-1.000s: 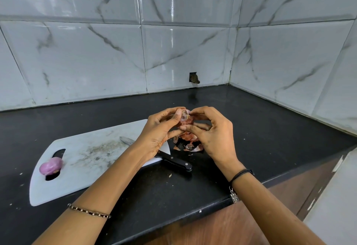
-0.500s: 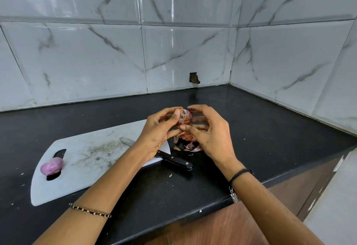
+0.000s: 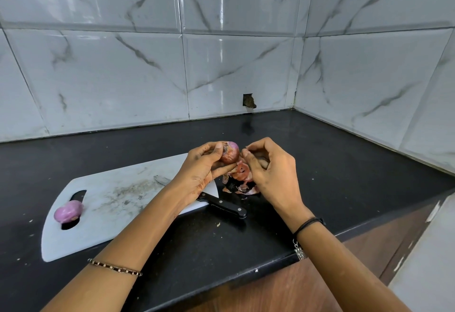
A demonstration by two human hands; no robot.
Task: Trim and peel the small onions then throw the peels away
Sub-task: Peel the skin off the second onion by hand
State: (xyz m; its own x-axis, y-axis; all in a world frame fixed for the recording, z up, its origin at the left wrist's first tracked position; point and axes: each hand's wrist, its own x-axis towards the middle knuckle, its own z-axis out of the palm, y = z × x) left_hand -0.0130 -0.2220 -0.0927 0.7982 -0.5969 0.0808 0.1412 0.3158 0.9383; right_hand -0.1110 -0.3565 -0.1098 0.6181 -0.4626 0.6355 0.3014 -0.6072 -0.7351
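Peeled onion (image 3: 68, 210) on cutting board (image 3: 118, 223). Left hand (image 3: 200, 167) grips half-peeled onion (image 3: 230, 153); right hand (image 3: 270, 171) pinches loose skin (image 3: 242, 167). Peels (image 3: 242, 187) on counter (image 3: 344, 164), undiscarded.

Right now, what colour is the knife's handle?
The knife handle is black with small silver rivets, clearest in the head view.

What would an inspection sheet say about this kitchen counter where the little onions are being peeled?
Surface: black countertop, specked with crumbs; smudged white cutting board lies on it.
Job's things: half-peeled onion held up; peeled onion at the board's handle hole; knife lying across the board's edge.
Clutter: loose peels piled on the counter beside the board.
Grips: left hand holds the half-peeled onion; right hand is curled beside it, and a pinch on peel is not certain.
Cables: nothing seen.
Surroundings: marble-look wall tiles with a small hole; wooden cabinet front below.
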